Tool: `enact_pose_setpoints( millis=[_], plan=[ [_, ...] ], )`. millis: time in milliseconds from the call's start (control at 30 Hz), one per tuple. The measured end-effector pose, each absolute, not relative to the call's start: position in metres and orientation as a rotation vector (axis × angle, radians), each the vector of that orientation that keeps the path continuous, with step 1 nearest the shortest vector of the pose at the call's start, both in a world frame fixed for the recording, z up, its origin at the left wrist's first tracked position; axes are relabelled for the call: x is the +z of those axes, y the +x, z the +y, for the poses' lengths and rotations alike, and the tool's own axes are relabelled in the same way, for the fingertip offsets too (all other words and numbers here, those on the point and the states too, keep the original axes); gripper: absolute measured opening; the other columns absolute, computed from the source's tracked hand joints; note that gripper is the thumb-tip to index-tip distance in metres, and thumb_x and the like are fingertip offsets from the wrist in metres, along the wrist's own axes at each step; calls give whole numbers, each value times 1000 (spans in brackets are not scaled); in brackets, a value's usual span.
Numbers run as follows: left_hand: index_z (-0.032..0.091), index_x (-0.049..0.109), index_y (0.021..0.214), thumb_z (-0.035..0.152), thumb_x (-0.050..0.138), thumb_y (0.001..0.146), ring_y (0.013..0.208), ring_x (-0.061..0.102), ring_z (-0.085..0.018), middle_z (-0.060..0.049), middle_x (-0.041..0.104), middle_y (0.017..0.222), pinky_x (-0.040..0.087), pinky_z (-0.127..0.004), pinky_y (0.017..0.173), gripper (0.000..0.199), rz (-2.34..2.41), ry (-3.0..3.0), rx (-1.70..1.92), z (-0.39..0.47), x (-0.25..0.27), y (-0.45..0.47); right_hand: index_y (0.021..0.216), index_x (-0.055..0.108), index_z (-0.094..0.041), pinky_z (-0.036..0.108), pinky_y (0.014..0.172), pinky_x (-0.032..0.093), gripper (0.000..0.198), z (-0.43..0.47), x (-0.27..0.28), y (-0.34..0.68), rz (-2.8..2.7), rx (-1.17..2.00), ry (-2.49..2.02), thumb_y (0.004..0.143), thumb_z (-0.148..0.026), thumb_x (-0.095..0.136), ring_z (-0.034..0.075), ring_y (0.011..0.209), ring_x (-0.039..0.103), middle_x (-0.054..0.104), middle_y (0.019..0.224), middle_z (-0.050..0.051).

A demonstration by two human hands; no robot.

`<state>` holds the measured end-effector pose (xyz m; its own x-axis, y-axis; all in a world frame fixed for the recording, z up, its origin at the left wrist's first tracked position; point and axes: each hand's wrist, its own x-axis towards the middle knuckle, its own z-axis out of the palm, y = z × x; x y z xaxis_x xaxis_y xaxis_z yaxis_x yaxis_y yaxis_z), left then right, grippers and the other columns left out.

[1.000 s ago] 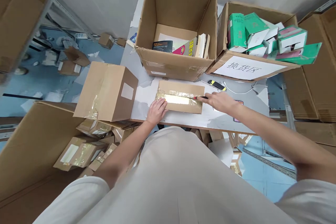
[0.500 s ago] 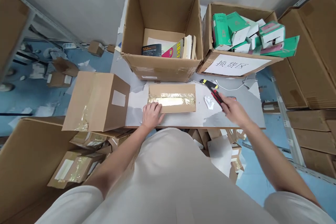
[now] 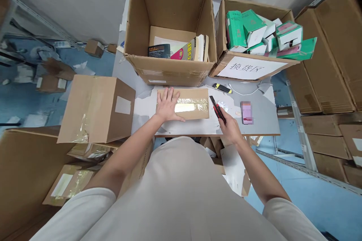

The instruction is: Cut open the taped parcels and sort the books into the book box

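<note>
A flat cardboard box [image 3: 195, 115] sealed with shiny clear tape lies near the front of the table [image 3: 263, 120]. My left hand [image 3: 167, 107] rests on its left part with fingers spread. Just past the box's right end, my right hand [image 3: 230, 126] grips a red and black utility knife [image 3: 217, 110]. The knife points up and to the left, apart from the box. Behind it lies a yellow and black cutter [image 3: 222, 88]. To the right of my right hand is a phone [image 3: 247, 113] with a pinkish screen.
A large open carton [image 3: 169, 69] with several books stands behind the box. Right of it, a labelled carton [image 3: 220, 56] holds green and white packages. A closed carton [image 3: 85, 109] stands at the left. Stacked boxes [image 3: 325, 139] line the right side.
My right hand has brought the utility knife left and nearer the box's right end. My left hand has shifted from the front edge onto the top, its fingers spreading. The phone now shows fully.
</note>
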<state>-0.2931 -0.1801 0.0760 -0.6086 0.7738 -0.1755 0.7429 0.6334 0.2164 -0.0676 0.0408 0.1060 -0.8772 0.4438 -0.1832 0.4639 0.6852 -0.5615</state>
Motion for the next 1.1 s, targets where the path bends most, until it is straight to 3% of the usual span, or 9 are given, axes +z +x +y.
enact_pose_setpoints(
  millis=[433,767,1100],
  plan=[
    [17,18,151,79,68,46,143,-1,-46,-18,6,159,-7,-63,110,132,2607,1193,191,-179,81,-293,143,41,-17,40,84,51,56,37,107,-69,2891,-896,764,88,-28,40,25,97,64,67,112,11],
    [15,21,151,83,65,44,143,1,-47,-20,9,158,-7,-63,110,134,2598,1220,293,-181,80,-293,146,33,-15,34,69,47,54,12,135,-89,2782,-332,753,93,-22,33,26,86,62,64,108,15],
    [17,15,152,82,64,48,143,-4,-46,-17,4,159,-7,-64,109,132,2571,1156,252,-180,84,-293,150,22,-18,34,68,44,59,-6,155,-103,2554,-39,690,93,-16,33,27,82,65,66,97,15]
  ],
)
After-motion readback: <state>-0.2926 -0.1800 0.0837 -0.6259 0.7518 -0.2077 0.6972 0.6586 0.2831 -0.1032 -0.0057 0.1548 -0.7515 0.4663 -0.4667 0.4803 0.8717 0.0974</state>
